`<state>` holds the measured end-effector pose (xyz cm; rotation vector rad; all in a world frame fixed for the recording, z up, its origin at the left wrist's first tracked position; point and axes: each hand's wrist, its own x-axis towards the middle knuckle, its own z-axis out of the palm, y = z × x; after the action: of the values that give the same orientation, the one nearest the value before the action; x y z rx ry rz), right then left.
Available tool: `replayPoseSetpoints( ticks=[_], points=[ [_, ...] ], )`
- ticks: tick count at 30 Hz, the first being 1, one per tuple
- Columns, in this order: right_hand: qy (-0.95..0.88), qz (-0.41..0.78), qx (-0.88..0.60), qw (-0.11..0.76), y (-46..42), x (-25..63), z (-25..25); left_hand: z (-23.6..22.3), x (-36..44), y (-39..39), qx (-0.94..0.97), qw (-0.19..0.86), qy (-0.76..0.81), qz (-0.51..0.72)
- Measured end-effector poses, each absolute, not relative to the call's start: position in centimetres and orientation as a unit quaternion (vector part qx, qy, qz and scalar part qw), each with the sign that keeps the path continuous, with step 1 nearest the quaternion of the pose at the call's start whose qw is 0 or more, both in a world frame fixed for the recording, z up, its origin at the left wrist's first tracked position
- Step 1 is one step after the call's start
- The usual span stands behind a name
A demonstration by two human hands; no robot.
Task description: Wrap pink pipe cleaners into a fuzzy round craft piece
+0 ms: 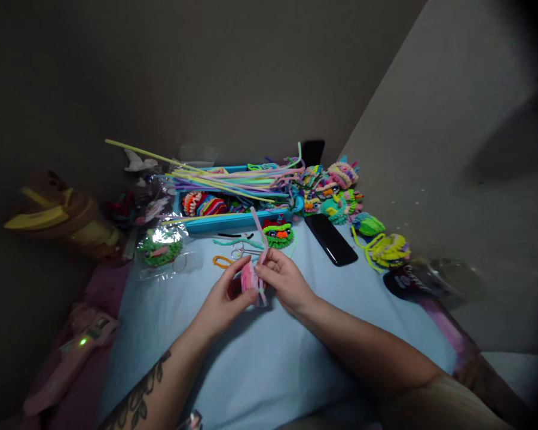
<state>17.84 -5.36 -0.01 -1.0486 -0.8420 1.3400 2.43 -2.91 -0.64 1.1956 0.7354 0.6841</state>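
My left hand (224, 298) is closed around a small pink coiled pipe-cleaner piece (250, 280), held above the light blue table cover (260, 364). My right hand (284, 278) pinches a pink pipe cleaner (259, 230) that rises from the coil up toward the tray. Both hands meet at the coil, fingers pressed on it. Small scissors (242, 249) and an orange loop (222, 261) lie just beyond the hands.
A blue tray (233, 222) holds several long pastel pipe cleaners (233, 179) and coiled pieces. A green-and-orange coil (278, 234), a black phone (330, 239), more finished coils (336, 185), a yellow one (390, 249) and a bagged green one (161, 248) surround it.
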Motion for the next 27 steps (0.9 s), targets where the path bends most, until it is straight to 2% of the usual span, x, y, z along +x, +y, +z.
replayPoseSetpoints(
  ticks=[5, 9, 21, 27],
  points=[
    [-0.349, 0.579, -0.452, 0.582, -5.3, 17.8, -0.1, -0.5, 2.3, -2.9, 0.466, 0.764, 0.332, 0.297],
    [-0.327, 0.584, -0.470, 0.575, -5.3, 17.7, 0.0, -0.3, 2.3, -2.9, 0.465, 0.766, 0.335, 0.291],
    [-0.358, 0.574, -0.465, 0.571, -5.6, 17.2, -0.1, -1.1, 2.8, -3.1, 0.618, 0.589, 0.377, 0.359],
    [-0.444, 0.531, -0.453, 0.561, -5.2, 18.3, -0.1, -0.7, 2.5, -2.7, 0.611, 0.596, 0.384, 0.352]
  ],
)
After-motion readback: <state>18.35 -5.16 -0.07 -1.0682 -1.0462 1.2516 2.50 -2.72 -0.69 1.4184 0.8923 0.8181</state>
